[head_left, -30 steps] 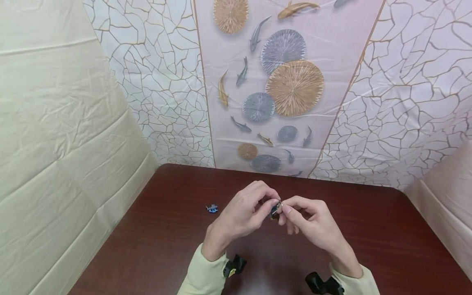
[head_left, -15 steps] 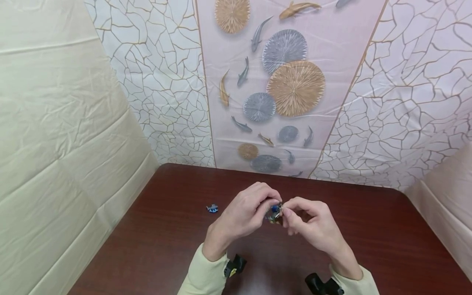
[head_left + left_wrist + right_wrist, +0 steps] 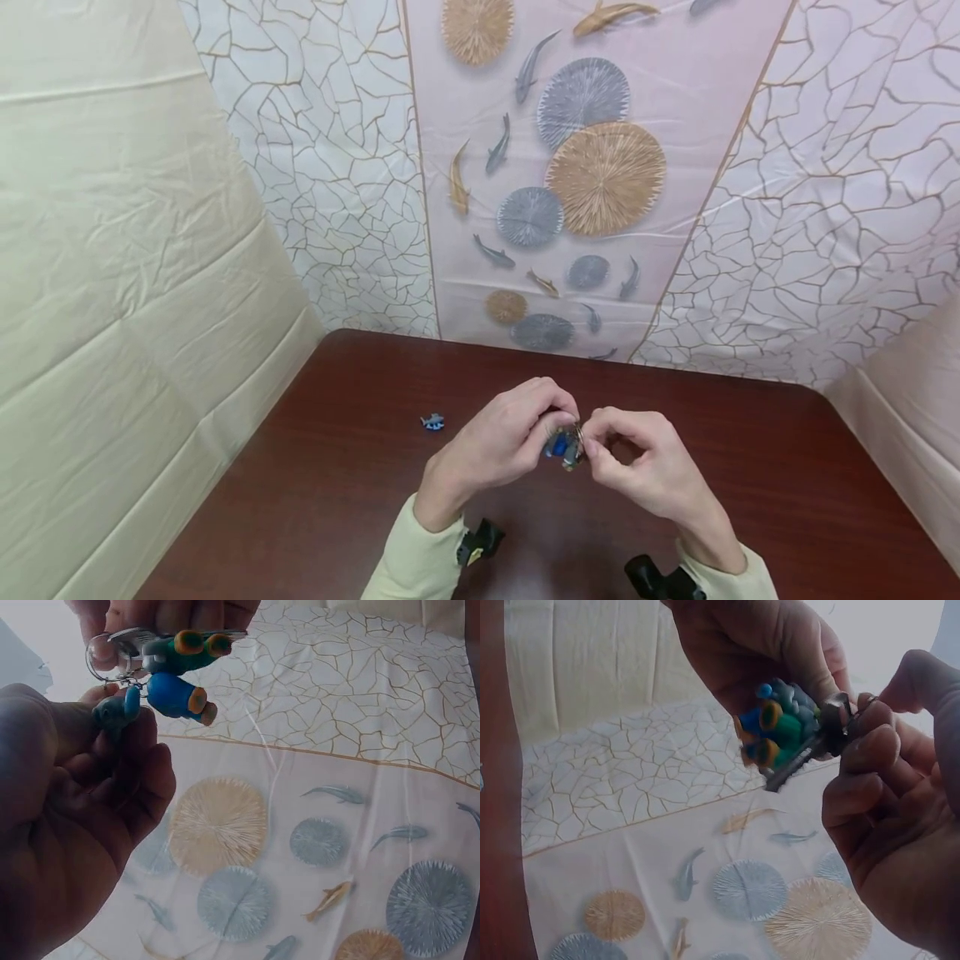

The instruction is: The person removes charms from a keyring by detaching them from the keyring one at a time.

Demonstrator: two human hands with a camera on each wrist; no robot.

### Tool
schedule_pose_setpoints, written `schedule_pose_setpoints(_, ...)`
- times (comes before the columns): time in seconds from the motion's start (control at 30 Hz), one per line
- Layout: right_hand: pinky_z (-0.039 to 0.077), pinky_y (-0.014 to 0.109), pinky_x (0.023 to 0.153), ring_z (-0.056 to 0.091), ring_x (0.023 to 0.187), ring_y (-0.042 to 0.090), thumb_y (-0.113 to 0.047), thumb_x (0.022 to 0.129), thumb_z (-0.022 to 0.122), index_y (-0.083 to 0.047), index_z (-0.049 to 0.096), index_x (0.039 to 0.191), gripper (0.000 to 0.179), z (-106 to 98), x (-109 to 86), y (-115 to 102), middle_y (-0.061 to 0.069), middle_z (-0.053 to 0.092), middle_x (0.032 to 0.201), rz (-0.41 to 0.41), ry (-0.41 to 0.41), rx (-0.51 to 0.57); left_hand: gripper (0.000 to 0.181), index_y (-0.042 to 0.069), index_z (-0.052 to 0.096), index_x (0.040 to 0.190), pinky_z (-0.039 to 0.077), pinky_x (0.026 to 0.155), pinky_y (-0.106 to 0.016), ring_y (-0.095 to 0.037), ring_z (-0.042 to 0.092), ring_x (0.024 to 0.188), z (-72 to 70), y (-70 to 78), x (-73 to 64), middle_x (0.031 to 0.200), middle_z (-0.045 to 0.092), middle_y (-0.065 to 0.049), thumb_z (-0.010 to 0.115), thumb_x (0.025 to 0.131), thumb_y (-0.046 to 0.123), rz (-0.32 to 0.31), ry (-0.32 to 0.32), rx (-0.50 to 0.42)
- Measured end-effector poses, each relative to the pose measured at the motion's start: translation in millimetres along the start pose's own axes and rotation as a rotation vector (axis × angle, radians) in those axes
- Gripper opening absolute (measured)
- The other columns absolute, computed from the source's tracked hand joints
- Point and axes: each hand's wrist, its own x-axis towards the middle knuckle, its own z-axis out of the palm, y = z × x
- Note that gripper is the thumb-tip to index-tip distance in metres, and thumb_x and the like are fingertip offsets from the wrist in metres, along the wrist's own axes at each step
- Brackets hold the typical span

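Above the table, my two hands work together on a bunch of small keychain figures and a key. My left hand pinches a grey-blue figure between thumb and fingers. My right hand pinches the metal key ring with thumb and fingertips. From the ring hang a blue figure with orange-tipped feet and a green figure. A dark metal key sticks out beside them in the right wrist view. Fingers partly hide the ring.
A small blue-grey fish-shaped charm lies on the dark red-brown table, left of my hands. A patterned cloth hangs behind the table's far edge, with cream cloth along the left side.
My hands have moved slightly right and down. The right fingertips have drawn a little away from the left hand, and more of the ring and the blue figure shows between them.
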Motion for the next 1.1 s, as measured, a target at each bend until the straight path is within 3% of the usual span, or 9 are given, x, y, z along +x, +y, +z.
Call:
schedule_pose_setpoints(0.1, 0.038, 0.016, 0.045, 0.049, 0.059, 0.003, 0.026, 0.069, 0.056, -0.011, 0.063, 0.084, 0.041, -1, -0.2, 1, -0.002, 0.057, 0.071, -0.047, -0.012, -0.043, 0.006, 0.009, 0.058, 0.098, 0.043, 0.079, -0.012, -0.007, 0.053, 0.083, -1.2, 4.9, 1.1, 0.090, 0.060, 0.003, 0.054, 0.100, 0.012, -0.005, -0.030, 0.036)
schedule_pose_setpoints(0.3, 0.032, 0.010, 0.046, 0.042, 0.056, -0.002, 0.019, 0.064, 0.062, -0.017, 0.060, 0.081, 0.040, -2, 0.5, 0, -0.010, 0.050, 0.066, -0.104, -0.022, -0.233, 0.004, 0.008, 0.058, 0.098, 0.044, 0.078, -0.016, -0.008, 0.053, 0.083, -3.3, 11.3, 1.7, 0.091, 0.060, 0.002, 0.055, 0.099, 0.011, -0.019, -0.077, 0.088)
schedule_pose_setpoints(0.5, 0.031, 0.010, 0.046, 0.040, 0.055, -0.005, 0.015, 0.063, 0.064, -0.022, 0.058, 0.078, 0.040, 0, 2.3, -2, -0.014, 0.048, 0.064, -0.087, -0.003, -0.325, 0.004, 0.009, 0.058, 0.097, 0.045, 0.078, -0.016, -0.009, 0.053, 0.083, -4.5, 13.2, 1.3, 0.091, 0.061, 0.002, 0.056, 0.099, 0.011, -0.012, -0.066, 0.127)
schedule_pose_setpoints(0.77, 0.034, 0.010, 0.046, 0.043, 0.056, -0.005, 0.018, 0.071, 0.063, -0.016, 0.063, 0.081, 0.036, 6, 4.0, 3, -0.010, 0.053, 0.067, -0.064, 0.069, -0.281, 0.006, 0.009, 0.059, 0.096, 0.045, 0.078, -0.014, -0.008, 0.053, 0.083, -4.2, 10.0, 1.2, 0.090, 0.060, 0.003, 0.054, 0.100, 0.010, -0.003, 0.020, 0.149)
schedule_pose_setpoints(1.1, 0.046, 0.016, 0.051, 0.054, 0.061, 0.000, 0.016, 0.083, 0.064, -0.011, 0.065, 0.091, 0.028, 5, 2.0, -5, -0.005, 0.059, 0.072, 0.116, 0.090, -0.223, 0.005, 0.008, 0.059, 0.095, 0.044, 0.077, -0.012, -0.007, 0.054, 0.082, -4.6, 8.5, 1.9, 0.088, 0.060, 0.003, 0.055, 0.098, 0.008, 0.022, 0.078, 0.137)
